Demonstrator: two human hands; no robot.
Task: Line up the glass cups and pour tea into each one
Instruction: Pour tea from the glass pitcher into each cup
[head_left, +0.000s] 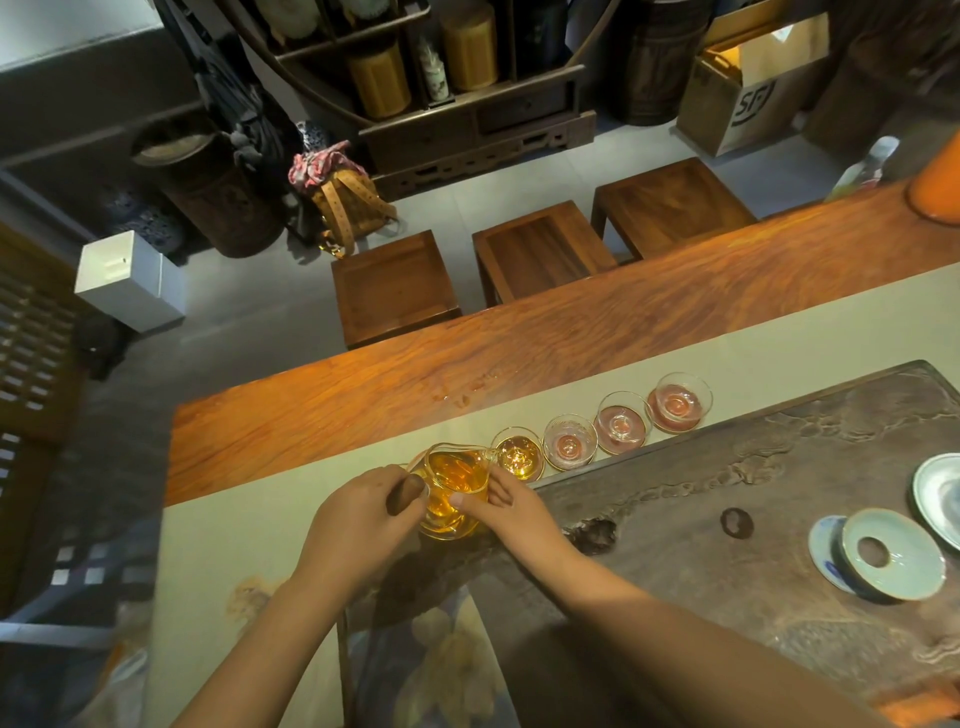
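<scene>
Several small glass cups stand in a diagonal row on the pale table runner (234, 519), along the edge of the dark stone tea tray (727, 493). The nearest cup (517, 458) holds amber tea; the others, such as the far cup (678, 402), look empty. A glass pitcher (454, 486) full of amber tea is tilted, its spout over the nearest cup. My left hand (363, 514) grips the pitcher's dark wooden handle. My right hand (506, 506) steadies the pitcher's side with thumb and fingers.
A pale celadon lidded bowl with saucer (891, 556) and a silver dish (940, 491) sit at the tray's right. The orange wooden table (519, 353) stretches beyond the runner. Three wooden stools (395, 286) stand on the far side, before shelves and a cardboard box (748, 98).
</scene>
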